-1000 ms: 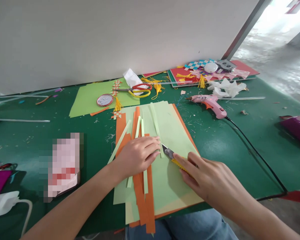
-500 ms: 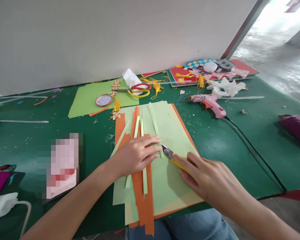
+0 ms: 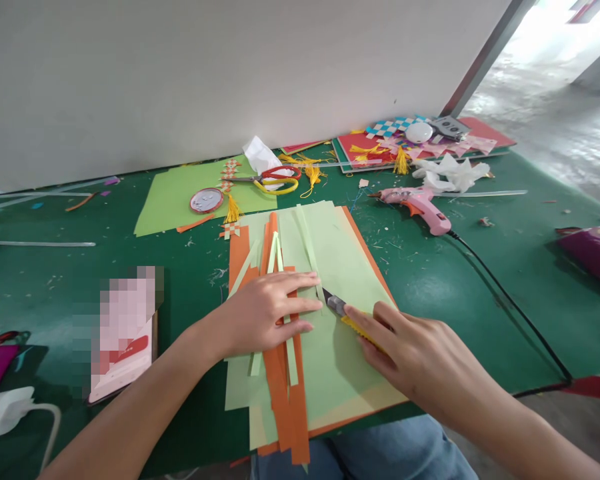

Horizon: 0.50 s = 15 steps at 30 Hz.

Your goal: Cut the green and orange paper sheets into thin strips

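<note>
We see, at far left, a white plug (image 3: 7, 408) and a phone (image 3: 125, 373), partly pixelated, on the green desk (image 3: 190, 280). Farther back, a round red-rimmed dish (image 3: 207, 200) rests on bright green paper (image 3: 163, 193), with scissors (image 3: 260, 180) to its right. Our left hand (image 3: 267, 313) lies palm down, its grip loose, with fingers a little apart over orange strips (image 3: 283, 407) and narrow pale strips (image 3: 292, 363). These lie on the left part of the pale green sheet (image 3: 353, 373). Just beside our left fingertips is the yellow cutter (image 3: 336, 305), its blade pointing toward them; we cannot tell whether it cuts in. Our right hand (image 3: 415, 353) has its grip closed around the cutter's handle. Beyond, a pink glue gun (image 3: 425, 207) lies on its side.
</note>
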### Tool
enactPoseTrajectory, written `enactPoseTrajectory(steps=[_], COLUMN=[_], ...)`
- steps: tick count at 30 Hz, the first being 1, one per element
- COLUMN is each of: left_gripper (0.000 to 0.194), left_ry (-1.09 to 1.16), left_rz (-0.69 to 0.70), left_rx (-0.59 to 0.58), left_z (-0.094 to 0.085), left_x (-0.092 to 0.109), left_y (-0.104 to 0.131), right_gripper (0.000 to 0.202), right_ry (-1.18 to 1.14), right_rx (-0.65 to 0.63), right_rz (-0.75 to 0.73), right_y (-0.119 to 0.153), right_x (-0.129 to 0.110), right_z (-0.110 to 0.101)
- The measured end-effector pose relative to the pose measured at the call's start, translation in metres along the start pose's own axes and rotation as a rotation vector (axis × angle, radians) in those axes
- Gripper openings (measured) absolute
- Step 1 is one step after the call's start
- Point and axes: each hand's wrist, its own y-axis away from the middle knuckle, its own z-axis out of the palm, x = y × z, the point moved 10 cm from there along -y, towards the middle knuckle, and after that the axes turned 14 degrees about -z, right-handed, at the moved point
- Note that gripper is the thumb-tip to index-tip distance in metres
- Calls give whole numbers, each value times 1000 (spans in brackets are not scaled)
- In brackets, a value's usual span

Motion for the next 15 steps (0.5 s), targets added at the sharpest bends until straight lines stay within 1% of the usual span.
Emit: enactPoseTrajectory(steps=[8,15], left_gripper=[30,28], left_ry=[-4,7], left_rz=[-22,-1], left_rx=[-11,-10], left_z=[2,3], left_x=[-3,0], left_y=[1,-1], right_gripper=[37,37], right_ry=[27,24], right_rx=[-10,-9], right_rz=[12,18], right_y=[-1,-3], right_x=[3,5], right_z=[1,1])
